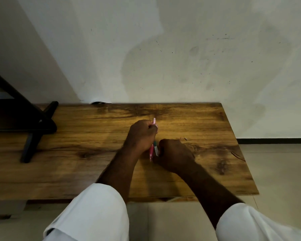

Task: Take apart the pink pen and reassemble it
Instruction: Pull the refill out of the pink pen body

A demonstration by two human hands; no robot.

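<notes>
Above the tabletop [189, 119], the left hand [142, 134] is fisted around the pink pen [151, 150]; just right of the pen, the right hand [174, 153] curls closed, contents hidden. The pen looks light, stiff and slick: best gripped firmly either side of its joint.

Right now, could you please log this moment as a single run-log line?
left hand: shut on pink pen | right hand: closed beside it, contents hidden | green-white pen between hands | surface: wooden table

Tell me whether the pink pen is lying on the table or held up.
Held up. The left hand is closed around the pink pen, its ends sticking out above and below the fist. Whether its lower tip touches the table is unclear.
</notes>
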